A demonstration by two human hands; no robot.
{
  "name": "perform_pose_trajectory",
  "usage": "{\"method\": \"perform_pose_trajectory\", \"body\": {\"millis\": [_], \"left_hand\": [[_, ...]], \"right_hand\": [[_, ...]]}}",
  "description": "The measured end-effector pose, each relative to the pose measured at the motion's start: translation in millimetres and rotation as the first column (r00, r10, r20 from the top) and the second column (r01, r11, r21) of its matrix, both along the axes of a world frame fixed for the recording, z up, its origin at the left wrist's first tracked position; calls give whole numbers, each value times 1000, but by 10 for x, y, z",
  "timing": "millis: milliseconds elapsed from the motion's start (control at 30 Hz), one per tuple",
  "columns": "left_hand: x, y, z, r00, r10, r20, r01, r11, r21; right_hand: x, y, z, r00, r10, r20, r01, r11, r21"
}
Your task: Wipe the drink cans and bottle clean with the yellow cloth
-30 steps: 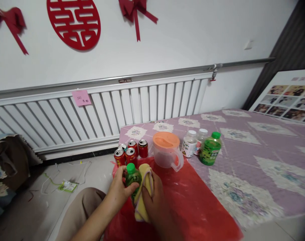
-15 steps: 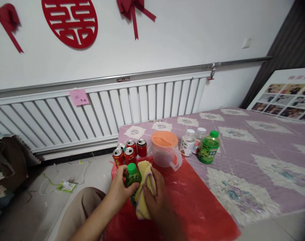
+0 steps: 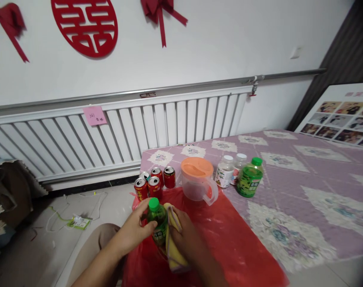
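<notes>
My left hand (image 3: 137, 230) is closed around the upper part of a green-capped drink bottle (image 3: 158, 224), which leans slightly over the red plastic sheet (image 3: 226, 235). In my right hand (image 3: 184, 233) a folded yellow cloth (image 3: 174, 251) with a purple edge is pressed against the bottle's right side. The cloth hides part of the label. Just beyond the bottle stand several red drink cans (image 3: 154, 186), opened on top. To their right is a clear plastic pitcher (image 3: 195, 189) with an orange lid.
Two white-capped bottles (image 3: 225, 173) and a larger green drink bottle (image 3: 250, 179) stand right of the pitcher on the lilac patterned tablecloth (image 3: 277, 195). Behind the table runs a white radiator (image 3: 166, 123). Cords and a green packet (image 3: 79, 222) lie on the floor at left.
My right hand and the cloth have moved down along the bottle, uncovering more of its label. The bottle has tilted a little, its cap shifting left. My left hand keeps its hold.
</notes>
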State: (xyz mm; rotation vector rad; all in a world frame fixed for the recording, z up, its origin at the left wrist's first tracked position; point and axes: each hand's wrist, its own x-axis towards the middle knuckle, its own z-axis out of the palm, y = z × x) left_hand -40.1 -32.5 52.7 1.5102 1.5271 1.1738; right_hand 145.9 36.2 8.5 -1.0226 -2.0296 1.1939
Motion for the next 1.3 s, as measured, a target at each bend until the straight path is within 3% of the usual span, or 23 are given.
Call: {"method": "perform_pose_trajectory", "body": {"millis": [133,233,367,533,600,700,800,867,967,1133,1233,1300], "left_hand": [[95,-13,-41,958,235,-164,-221,970,101],[129,-11,-84,920,319,-229,-294,946,136],[112,2,-123,930,293,-223,-272,955,119],[87,9,-78,985,164,-51,-161,986,43],[65,6,-40,995,101,5,-101,995,20],[7,-1,9,998,-18,67,18,1000,1],[-45,-13,31,989,-98,113,100,995,-9],[-51,-24,25,989,-105,107,108,994,-19],[-7,-40,-15,999,-33,26,33,999,6],[103,-28,-77,968,195,-160,-174,975,138],[117,-11,-75,965,179,-194,-156,979,130],[107,-10,-69,985,120,-127,-109,990,89]], "right_hand": [[-7,0,23,997,-18,-77,20,999,34],[-4,4,1,994,-27,-108,36,996,79],[26,-33,-47,983,-33,-180,81,960,268],[50,-122,-33,981,11,-196,90,861,500],[39,-119,-14,984,-16,-176,100,870,483],[26,-71,0,992,-51,-117,87,944,319],[34,-33,-5,1000,21,17,-24,987,160],[43,-35,-14,996,43,78,-53,991,123],[45,-51,-24,994,26,105,-38,992,118],[36,-31,-28,999,18,51,-26,989,143],[42,-18,-41,997,3,-83,16,972,235],[52,-24,-50,981,-21,-193,79,951,298]]}}
